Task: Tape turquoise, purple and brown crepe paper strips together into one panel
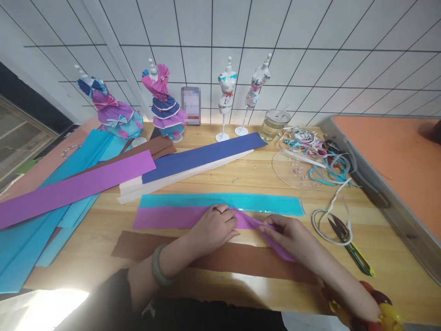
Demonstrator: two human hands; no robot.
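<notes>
A purple crepe paper strip [165, 218] lies across the table, its upper edge against a turquoise strip [193, 201]. My left hand [218, 227], fingers bent together, presses on the purple strip where the two meet. To its right, my right hand [287, 234] pinches the same strip between thumb and fingers, and the strip is lifted and folded narrow there. A brown strip [241, 261] lies nearer to me, partly under my left forearm. What sits beneath my left fingertips is hidden.
Blue [206, 156] and purple strips [79, 186] are piled left and behind. Several dress forms stand along the tiled wall, with a phone [191, 105] and a glass jar [274, 123]. Yellow-handled thread snips [360, 257], a white cord [313, 220] and tangled scraps [310, 145] lie right.
</notes>
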